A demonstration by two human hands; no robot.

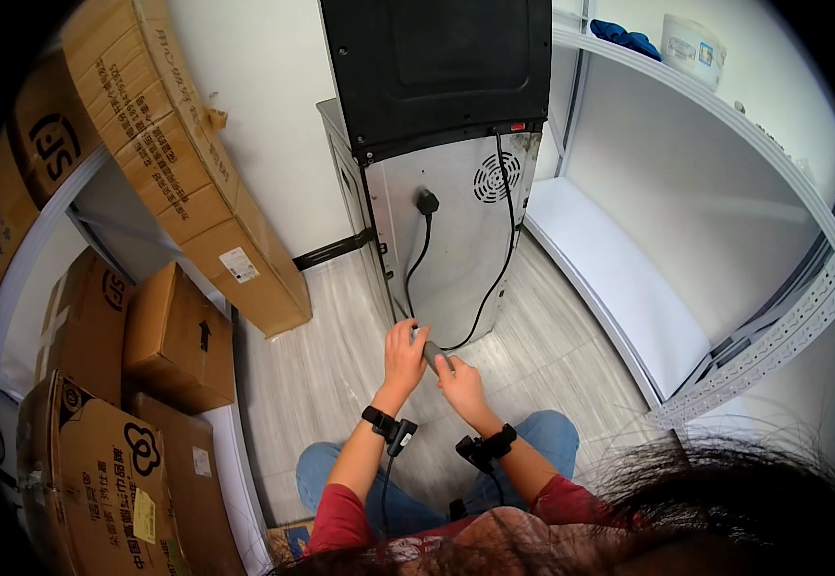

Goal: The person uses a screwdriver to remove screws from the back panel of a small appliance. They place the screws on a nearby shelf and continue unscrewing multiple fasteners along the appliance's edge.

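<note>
A tall machine with a black upper casing and a silver-grey panel stands in front of me. Low by its panel, my right hand is closed around a short grey bar-shaped object, whose kind I cannot make out. My left hand has bent fingers at the far end of that object, close to the panel's lower edge; its fingertips are partly hidden. A black cable drops from a plug on the panel towards my left hand. Another black cord curves down to the same spot.
Cardboard boxes fill a shelf at left, and a tall carton leans by the wall. To the right stands a white shelf unit with a white tub and blue cloth on top. Grey wood-look floor lies between.
</note>
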